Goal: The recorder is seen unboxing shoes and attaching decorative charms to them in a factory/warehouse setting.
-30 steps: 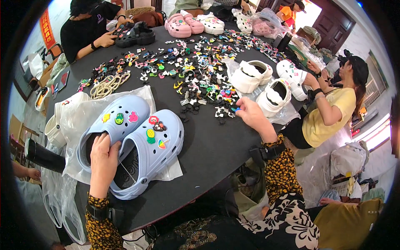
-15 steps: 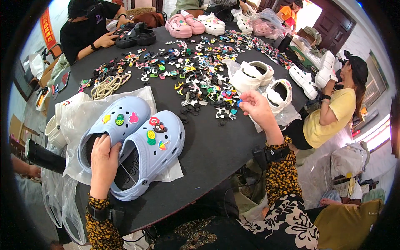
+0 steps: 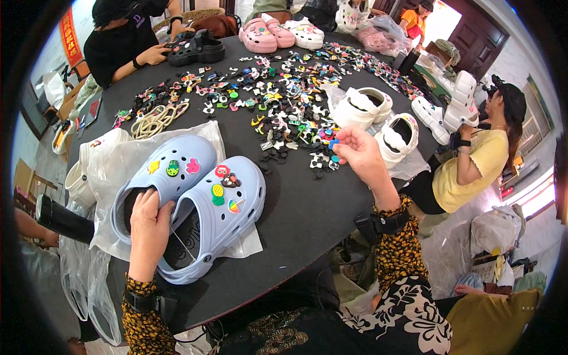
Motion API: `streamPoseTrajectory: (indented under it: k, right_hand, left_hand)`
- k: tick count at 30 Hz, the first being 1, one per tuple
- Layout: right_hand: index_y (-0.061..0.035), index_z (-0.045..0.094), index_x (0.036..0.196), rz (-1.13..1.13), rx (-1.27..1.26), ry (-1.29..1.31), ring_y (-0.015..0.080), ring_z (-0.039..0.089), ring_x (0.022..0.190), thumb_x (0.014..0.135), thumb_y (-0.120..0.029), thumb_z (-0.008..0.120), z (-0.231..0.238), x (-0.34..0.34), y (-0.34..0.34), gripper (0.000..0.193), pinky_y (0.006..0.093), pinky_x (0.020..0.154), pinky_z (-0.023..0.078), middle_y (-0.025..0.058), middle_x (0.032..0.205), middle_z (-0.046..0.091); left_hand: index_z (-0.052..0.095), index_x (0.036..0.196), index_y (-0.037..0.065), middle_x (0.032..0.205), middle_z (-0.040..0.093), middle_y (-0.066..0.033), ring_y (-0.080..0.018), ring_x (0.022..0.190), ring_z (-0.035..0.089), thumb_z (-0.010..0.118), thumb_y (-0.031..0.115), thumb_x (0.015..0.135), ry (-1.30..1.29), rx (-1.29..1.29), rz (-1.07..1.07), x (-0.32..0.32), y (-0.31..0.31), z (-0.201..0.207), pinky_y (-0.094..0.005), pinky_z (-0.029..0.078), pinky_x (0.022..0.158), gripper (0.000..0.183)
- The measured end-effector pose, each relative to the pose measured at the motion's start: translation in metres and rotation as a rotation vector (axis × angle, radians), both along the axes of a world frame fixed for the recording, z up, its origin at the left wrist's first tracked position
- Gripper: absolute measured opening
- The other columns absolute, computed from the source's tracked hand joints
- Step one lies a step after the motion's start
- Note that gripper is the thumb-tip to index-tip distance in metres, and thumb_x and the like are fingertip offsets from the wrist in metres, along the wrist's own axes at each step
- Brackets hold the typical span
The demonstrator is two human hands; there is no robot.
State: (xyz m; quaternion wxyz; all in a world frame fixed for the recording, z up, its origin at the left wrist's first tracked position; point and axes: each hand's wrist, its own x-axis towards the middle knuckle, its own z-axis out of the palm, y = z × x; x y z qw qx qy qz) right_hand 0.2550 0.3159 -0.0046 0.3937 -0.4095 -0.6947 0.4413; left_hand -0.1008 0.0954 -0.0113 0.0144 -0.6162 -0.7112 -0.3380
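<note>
A light blue clog (image 3: 173,148) and its mate (image 3: 247,206) lie side by side in front of me, toes pointing away. Colourful shoe charms, among them a pineapple (image 3: 218,194) and a pink one (image 3: 193,165), sit in their top holes. My left hand (image 3: 149,228) grips the left clog at its opening, fingers tucked inside and thumb outside toward the other shoe. To the right, my right hand (image 3: 362,155) is raised over the table and pinches a small blue charm (image 3: 333,144) between thumb and fingertips. The charm's front cannot be made out.
Loose charms (image 3: 278,109) cover the middle of the black table (image 3: 296,219). White clogs (image 3: 358,109) stand at the right; another white pair (image 3: 97,157) is at the left beside a black cylinder (image 3: 62,219). Clear plastic bags (image 3: 94,284) hang over the left edge. Co-workers handle clogs nearby.
My right hand has shifted slightly left with the blue charm still pinched. My left hand keeps its hold on the clog. At the right, a co-worker's raised white clog has turned a little.
</note>
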Motion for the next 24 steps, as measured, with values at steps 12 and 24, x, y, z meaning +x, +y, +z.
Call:
streamPoseTrajectory:
  k: [12, 24]
  right_hand:
    - [-0.0023, 0.063, 0.101, 0.108, -0.138, -0.248, 0.004, 0.055, 0.065, 0.088, -0.008, 0.062, -0.024, -0.009, -0.001, 0.014, 0.0205, 0.055, 0.048, -0.0008, 0.078, 0.062]
    - [-0.0032, 0.067, 0.101, -0.14, 0.587, -0.523, 0.0295, 0.064, 0.079, 0.082, -0.007, 0.061, -0.046, 0.02, 0.074, 0.021, 0.0379, 0.074, 0.051, 0.0164, 0.085, 0.066]
  left_hand:
    - [0.053, 0.084, -0.006, 0.085, 0.056, -0.0175, -0.0364, 0.084, 0.051, 0.062, 0.004, 0.08, 0.003, 0.003, 0.007, 0.002, -0.001, 0.002, -0.0431, 0.042, 0.071, 0.014]
    - [0.054, 0.083, -0.005, 0.085, 0.056, -0.0172, -0.0358, 0.083, 0.051, 0.063, 0.004, 0.079, -0.016, 0.008, -0.006, 0.001, 0.0, 0.002, -0.0423, 0.042, 0.072, 0.013]
